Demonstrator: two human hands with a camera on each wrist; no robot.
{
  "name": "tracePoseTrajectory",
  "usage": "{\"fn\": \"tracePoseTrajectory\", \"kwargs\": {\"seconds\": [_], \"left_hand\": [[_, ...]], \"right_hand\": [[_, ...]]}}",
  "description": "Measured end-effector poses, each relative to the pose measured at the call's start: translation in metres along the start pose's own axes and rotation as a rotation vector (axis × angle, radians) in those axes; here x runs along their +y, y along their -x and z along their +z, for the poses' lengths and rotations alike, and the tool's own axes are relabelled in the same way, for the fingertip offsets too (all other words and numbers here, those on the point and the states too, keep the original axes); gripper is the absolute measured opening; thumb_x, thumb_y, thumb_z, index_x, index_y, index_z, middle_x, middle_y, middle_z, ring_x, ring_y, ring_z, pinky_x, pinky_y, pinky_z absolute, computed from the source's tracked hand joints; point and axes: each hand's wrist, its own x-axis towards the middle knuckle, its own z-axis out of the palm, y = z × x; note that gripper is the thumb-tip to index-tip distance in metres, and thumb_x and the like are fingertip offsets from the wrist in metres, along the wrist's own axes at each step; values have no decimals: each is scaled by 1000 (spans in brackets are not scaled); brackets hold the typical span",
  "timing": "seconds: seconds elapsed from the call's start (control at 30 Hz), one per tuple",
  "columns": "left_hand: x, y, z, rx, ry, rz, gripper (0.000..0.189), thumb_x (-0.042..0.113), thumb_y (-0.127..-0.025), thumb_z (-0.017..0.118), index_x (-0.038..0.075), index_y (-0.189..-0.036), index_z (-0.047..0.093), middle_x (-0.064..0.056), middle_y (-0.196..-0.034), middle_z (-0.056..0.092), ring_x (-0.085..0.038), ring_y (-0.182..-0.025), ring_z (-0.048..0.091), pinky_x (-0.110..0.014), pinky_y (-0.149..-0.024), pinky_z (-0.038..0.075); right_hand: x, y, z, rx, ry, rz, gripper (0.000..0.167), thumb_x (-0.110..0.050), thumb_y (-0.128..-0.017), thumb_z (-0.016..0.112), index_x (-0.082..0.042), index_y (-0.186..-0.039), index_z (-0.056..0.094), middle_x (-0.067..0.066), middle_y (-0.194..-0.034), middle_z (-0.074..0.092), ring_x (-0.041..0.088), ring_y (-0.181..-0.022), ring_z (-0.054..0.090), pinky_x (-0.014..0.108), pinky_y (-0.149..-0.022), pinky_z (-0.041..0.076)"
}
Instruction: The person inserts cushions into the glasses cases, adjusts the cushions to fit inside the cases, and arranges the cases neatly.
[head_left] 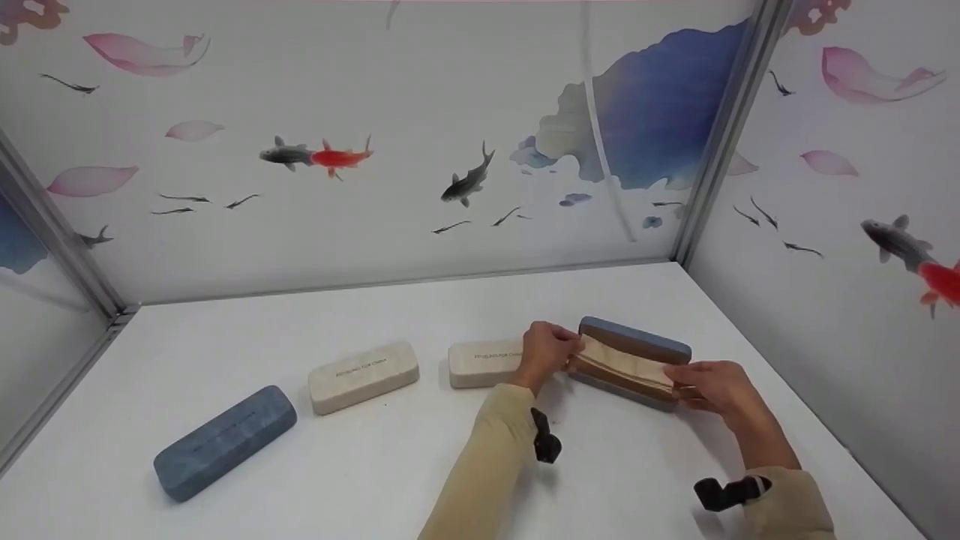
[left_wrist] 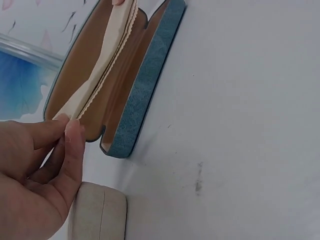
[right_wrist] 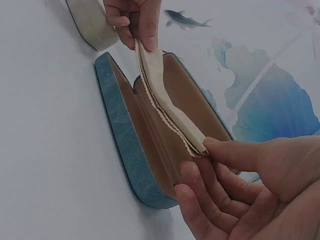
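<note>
Between my two hands stretches a folded cream cloth (head_left: 626,361) with zigzag-cut edges. My left hand (head_left: 550,349) pinches its left end between thumb and fingers. At the other end, my right hand (head_left: 716,386) pinches it too, with the lower fingers loosely bent in the right wrist view. Beneath the cloth, a blue hard glasses case (left_wrist: 145,85) stands open on the table, its brown lining (right_wrist: 190,100) showing in lid and base. The cloth lies lengthwise over the case's opening; whether it touches the lining I cannot tell.
Left of the open case, a closed cream case (head_left: 480,366) sits partly behind my left hand. Another closed cream case (head_left: 364,377) and a closed blue case (head_left: 225,442) lie farther left. Printed panels (head_left: 412,90) wall the white table (head_left: 360,480) at the back and sides.
</note>
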Motion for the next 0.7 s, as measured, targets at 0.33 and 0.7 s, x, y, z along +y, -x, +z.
{"fn": "tracePoseTrajectory", "kwargs": {"seconds": [0.33, 0.7], "left_hand": [[-2, 0, 8, 32, -81, 61, 8, 4, -90, 71, 0, -91, 78, -9, -82, 76, -8, -53, 61, -19, -50, 52], [-3, 4, 11, 140, -272, 149, 6, 0, -85, 74, 2, -84, 80, -9, -85, 77, -11, -73, 65, -20, -61, 49]], "right_hand": [[0, 0, 6, 54, -16, -22, 47, -20, -97, 67, 15, -126, 57, -1, -82, 70, 7, -72, 66, 19, -69, 58], [2, -1, 12, 47, -11, -47, 46, -17, -97, 65, 18, -127, 56, 0, -85, 71, 6, -72, 67, 19, -68, 58]]}}
